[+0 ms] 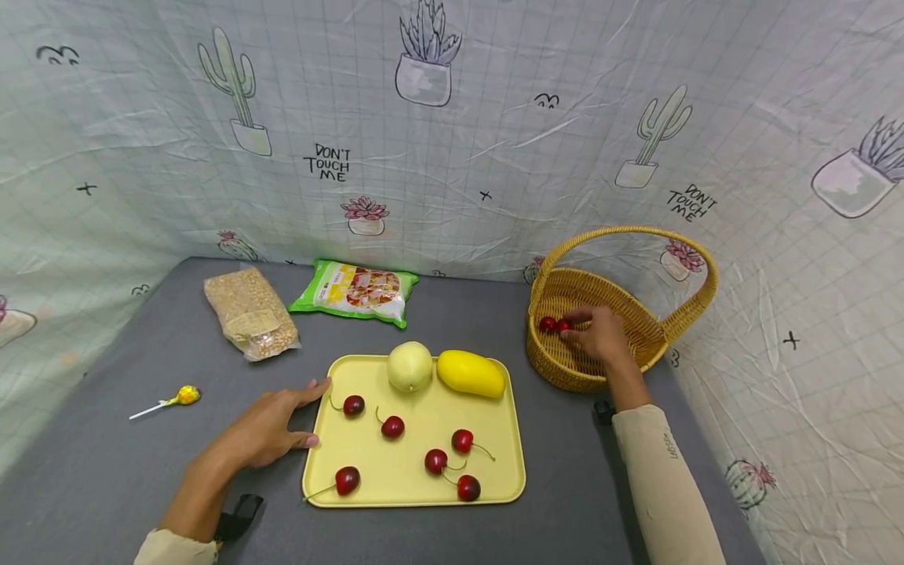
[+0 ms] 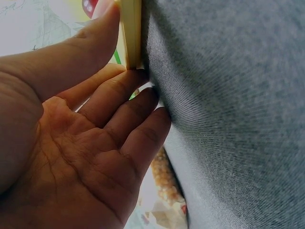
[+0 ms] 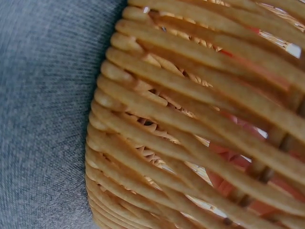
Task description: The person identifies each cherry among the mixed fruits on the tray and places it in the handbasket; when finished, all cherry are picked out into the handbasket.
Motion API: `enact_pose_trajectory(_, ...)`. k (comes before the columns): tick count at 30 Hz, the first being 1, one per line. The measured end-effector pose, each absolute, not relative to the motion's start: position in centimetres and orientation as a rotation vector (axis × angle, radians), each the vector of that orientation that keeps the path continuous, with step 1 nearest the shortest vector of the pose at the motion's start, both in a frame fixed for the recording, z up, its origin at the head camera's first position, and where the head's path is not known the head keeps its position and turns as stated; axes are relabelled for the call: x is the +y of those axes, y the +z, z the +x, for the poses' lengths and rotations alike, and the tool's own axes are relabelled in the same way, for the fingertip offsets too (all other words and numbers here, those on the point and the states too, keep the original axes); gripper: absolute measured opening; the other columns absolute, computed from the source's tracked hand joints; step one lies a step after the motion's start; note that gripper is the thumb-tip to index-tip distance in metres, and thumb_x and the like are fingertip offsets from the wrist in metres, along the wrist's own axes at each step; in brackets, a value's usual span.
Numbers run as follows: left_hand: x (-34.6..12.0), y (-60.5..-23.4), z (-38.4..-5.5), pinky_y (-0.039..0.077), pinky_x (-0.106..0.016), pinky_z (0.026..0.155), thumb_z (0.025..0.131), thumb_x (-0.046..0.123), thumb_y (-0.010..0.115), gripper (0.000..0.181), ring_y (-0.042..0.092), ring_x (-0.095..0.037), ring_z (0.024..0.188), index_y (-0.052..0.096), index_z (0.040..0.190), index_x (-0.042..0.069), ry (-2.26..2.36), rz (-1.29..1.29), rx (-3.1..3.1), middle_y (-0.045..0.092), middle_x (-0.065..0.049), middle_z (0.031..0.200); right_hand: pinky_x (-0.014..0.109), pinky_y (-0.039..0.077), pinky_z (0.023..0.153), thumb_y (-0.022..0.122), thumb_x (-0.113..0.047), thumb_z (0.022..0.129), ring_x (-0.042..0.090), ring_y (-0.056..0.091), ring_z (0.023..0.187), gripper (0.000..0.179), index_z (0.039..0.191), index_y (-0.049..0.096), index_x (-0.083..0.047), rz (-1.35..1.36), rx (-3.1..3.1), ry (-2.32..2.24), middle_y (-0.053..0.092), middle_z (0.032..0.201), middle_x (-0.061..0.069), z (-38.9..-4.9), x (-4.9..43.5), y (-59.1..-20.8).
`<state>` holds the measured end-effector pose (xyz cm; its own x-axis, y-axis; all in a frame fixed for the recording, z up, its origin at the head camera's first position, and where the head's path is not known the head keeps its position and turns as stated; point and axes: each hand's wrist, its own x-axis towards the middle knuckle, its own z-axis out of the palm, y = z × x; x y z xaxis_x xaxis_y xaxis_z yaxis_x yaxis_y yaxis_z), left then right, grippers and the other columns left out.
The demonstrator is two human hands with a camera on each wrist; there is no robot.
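In the head view, my right hand point(image 1: 602, 337) reaches into a wicker basket point(image 1: 565, 378) with a tall handle. Its thumb and index finger pinch a red cherry point(image 1: 563, 326), beside another cherry point(image 1: 547, 324) inside the basket. The right wrist view shows mostly woven basket wall point(image 3: 157, 105), with the hand partly visible through gaps. My left hand point(image 1: 271, 424) touches the left rim of a yellow tray point(image 1: 417, 502) with thumb and fingertips. On the tray lie several stemmed cherries point(image 1: 392, 427), a pale green round fruit point(image 1: 410, 366) and a yellow mango point(image 1: 471, 373).
A bag of tan kernels point(image 1: 252, 312) and a green-edged packet point(image 1: 363, 292) lie behind the tray. A yellow-wrapped lollipop point(image 1: 185, 395) is at the left on the grey table point(image 1: 233, 377). A printed cloth point(image 1: 480, 157) hangs behind and at the sides.
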<state>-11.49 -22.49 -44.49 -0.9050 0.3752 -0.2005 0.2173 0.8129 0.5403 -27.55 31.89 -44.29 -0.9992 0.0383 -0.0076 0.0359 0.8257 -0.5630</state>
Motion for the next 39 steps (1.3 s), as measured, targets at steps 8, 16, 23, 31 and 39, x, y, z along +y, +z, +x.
enact_pose_trajectory(8,-22.5,-44.4,-11.6,0.044,-0.072,0.109,0.086,0.029,0.089,0.092,0.046,-0.06,0.143,0.044,0.163,0.006,0.742,0.438,2.694,0.044,-0.036,0.159,0.044,0.056,0.075,0.08,-0.022,0.098,0.036,0.067,0.095,0.036,0.131,0.077,-0.009,-0.083,-2.838,1.008,0.072,0.136,0.02,-27.2,31.9,-44.1)
enact_pose_trajectory(16,-22.5,-44.4,-11.6,0.045,-0.072,0.109,0.086,0.028,0.089,0.091,0.046,-0.06,0.143,0.044,0.162,0.005,0.746,0.442,2.694,0.044,-0.036,0.158,0.027,0.043,0.073,0.082,-0.033,0.097,0.028,0.058,0.088,0.036,0.126,0.079,-0.011,-0.05,-2.421,1.091,0.077,0.121,0.012,-26.9,31.5,-43.7)
enact_pose_trajectory(23,-22.6,-44.5,-11.7,0.045,-0.071,0.108,0.086,0.028,0.089,0.092,0.046,-0.06,0.143,0.044,0.162,0.007,0.743,0.437,2.698,0.044,-0.035,0.159,0.023,0.043,0.073,0.088,-0.033,0.09,0.035,0.06,0.089,0.039,0.12,0.081,-0.01,0.044,-2.202,1.109,0.077,0.11,0.01,-25.9,30.7,-42.4)
enact_pose_trajectory(31,-22.6,-44.5,-11.8,0.045,-0.071,0.11,0.086,0.028,0.088,0.092,0.044,-0.058,0.145,0.042,0.163,0.006,0.759,0.436,2.686,0.042,-0.036,0.16,0.024,0.042,0.065,0.095,-0.015,0.082,0.024,0.054,0.08,0.035,0.114,0.083,-0.01,0.287,-2.188,1.039,0.08,0.1,0.013,-22.8,27.9,-40.7)
enact_pose_trajectory(39,-22.6,-44.5,-11.7,0.044,-0.071,0.11,0.087,0.028,0.088,0.091,0.044,-0.059,0.144,0.043,0.162,0.006,0.755,0.449,2.691,0.043,-0.036,0.159,0.021,0.044,0.064,0.1,-0.007,0.07,0.013,0.056,0.08,0.048,0.114,0.083,-0.011,0.635,-2.211,1.065,0.08,0.098,0.008,-19.5,25.2,-40.4)
